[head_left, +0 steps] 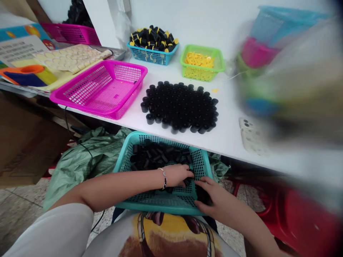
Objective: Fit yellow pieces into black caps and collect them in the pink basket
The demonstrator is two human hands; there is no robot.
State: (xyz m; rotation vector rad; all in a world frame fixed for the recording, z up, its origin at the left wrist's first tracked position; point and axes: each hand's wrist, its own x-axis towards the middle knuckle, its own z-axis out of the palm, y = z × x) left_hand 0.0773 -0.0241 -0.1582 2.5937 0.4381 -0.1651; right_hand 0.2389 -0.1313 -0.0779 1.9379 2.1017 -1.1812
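A teal mesh basket (122, 205) rests at my lap, below the table edge, with many loose black cylindrical pieces (158, 153) heaped toward its far side. My left hand (180, 175) reaches inside, fingers curled over black pieces near the basket's right side. My right hand (214, 196) is at the right end of the basket, thumb and fingers bent around a dark clump of the same pieces; how many is hidden. On the white table ahead, a dense group of black round pieces (182, 105) stands upright, packed side by side.
A magenta basket (103, 114), with a few small scraps inside, stands at the left. Behind are a blue basket (150, 57) of black-and-yellow pieces and a green basket (198, 75) of yellow parts. At right are a phone (253, 137), blurred stacked containers and a red stool (289, 221).
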